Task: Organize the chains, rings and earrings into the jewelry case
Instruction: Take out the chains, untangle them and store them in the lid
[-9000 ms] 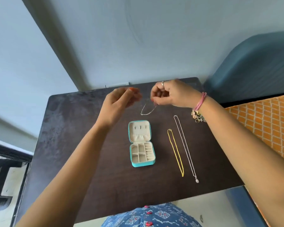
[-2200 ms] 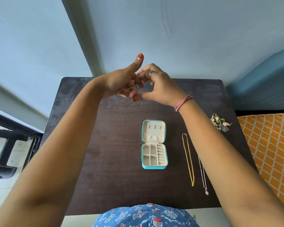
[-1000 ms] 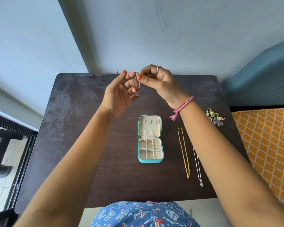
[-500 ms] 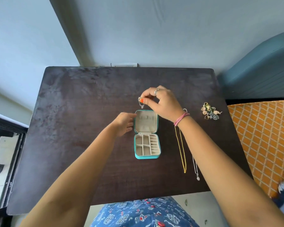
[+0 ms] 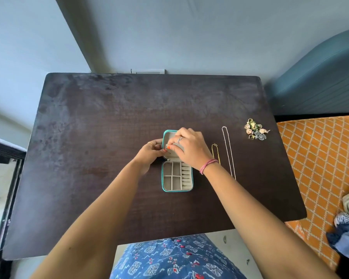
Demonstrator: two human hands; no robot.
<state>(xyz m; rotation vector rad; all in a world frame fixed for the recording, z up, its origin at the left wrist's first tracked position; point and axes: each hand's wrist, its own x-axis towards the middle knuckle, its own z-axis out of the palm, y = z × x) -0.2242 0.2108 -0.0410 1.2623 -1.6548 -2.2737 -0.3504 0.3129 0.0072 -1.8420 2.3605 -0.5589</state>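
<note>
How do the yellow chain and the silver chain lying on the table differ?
The thin yellow gold-coloured chain lies nearer the teal jewelry case; the thin silver chain lies farther right. The silver chain's top reaches farther up the table. The right wrist hides more of the yellow chain. Both lie stretched lengthwise on the dark wooden table, outside the case.

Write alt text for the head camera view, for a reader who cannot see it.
Both hands, left hand and right hand, work a small silver chain at the lid of an open teal jewelry case on a dark table. To the right lie a gold chain, a silver chain and a pile of rings and earrings.
</note>
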